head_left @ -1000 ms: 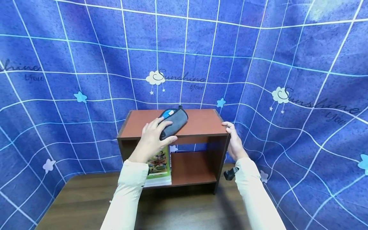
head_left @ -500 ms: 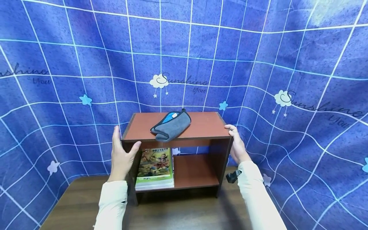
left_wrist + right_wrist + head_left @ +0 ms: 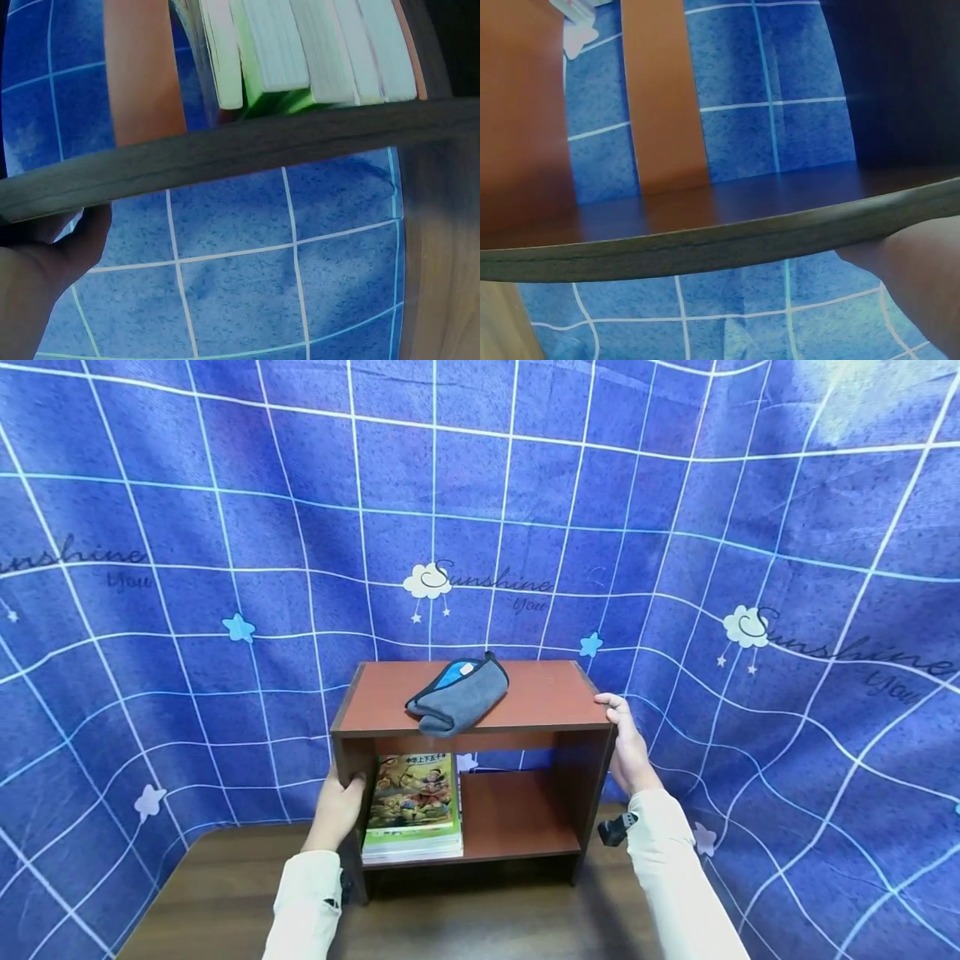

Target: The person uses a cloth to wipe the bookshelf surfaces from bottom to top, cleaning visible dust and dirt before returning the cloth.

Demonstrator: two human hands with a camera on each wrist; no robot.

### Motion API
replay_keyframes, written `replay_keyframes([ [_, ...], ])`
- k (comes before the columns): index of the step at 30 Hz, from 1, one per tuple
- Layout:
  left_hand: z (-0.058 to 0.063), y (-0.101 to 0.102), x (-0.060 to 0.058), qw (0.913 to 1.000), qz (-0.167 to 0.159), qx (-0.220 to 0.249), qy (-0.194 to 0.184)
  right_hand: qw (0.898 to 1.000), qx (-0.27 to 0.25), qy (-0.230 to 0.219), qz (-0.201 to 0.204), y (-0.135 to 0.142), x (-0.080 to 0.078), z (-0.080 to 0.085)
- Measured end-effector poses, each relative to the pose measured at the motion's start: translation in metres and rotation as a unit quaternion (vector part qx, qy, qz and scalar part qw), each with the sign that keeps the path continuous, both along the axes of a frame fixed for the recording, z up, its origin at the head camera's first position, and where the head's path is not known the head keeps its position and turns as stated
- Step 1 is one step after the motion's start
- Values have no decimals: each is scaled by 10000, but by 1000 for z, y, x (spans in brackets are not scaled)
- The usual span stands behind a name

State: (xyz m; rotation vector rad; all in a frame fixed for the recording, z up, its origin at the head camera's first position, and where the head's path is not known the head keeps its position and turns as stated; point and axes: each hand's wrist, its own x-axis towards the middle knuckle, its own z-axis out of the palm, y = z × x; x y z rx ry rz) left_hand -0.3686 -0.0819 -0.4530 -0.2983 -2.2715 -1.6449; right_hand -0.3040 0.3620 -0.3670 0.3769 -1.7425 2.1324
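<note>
A small two-level shelf point(image 3: 517, 810) with reddish-brown boards and dark side panels stands on a wooden tabletop. My left hand point(image 3: 337, 810) holds its left side panel at mid-height, thumb at the front edge, the other fingers hidden behind. In the left wrist view the thumb point(image 3: 88, 232) meets the panel edge. At the upper right corner my right hand point(image 3: 628, 747) grips the right side panel, fingertips over the top edge. A folded grey cloth point(image 3: 465, 697) with a blue inside lies on the top board, slightly over its front edge.
Several stacked books point(image 3: 414, 806) fill the left part of the lower compartment, the upper one with an illustrated cover. A blue curtain point(image 3: 480, 527) with white lines hangs close behind and on both sides. The wooden tabletop point(image 3: 225, 885) extends to the left and front.
My left hand has let go of the grey cloth, moved left and down, and taken hold of the left side panel. The right hand stays at the right corner. The view has shifted slightly.
</note>
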Motion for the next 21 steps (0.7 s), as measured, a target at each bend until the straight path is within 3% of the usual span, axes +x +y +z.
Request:
replay_keyframes([
  [4,0,-4,1,9995,-56,-274,-140,9977,316,23,-606,-4,4,3],
  [6,2,-5,0,9989,-144,-415,-170,9864,967,103,-1326,-7,7,7],
  [7,2,-5,0,9985,-197,-489,-177,9745,1420,154,-1732,-7,8,9],
  [9,3,-6,-1,9976,-291,-586,-207,9338,2390,323,-2642,-10,12,12],
  [11,3,-6,-2,9971,-370,-631,-215,8746,3277,629,-3519,-16,17,15],
  [13,2,-6,-1,9969,-420,-621,-224,8153,3987,1131,-4043,-26,22,21],
  [15,1,-6,0,9970,-414,-607,-221,7649,4616,1706,-4158,-41,25,30],
  [17,0,-7,0,9974,-395,-583,-166,7297,5266,2065,-3840,-60,26,43],
  [18,0,-7,0,9975,-380,-577,-128,7179,5603,2131,-3539,-70,26,49],
  [21,0,-9,2,9980,-354,-529,-60,7014,6443,1886,-2394,-103,22,66],
])
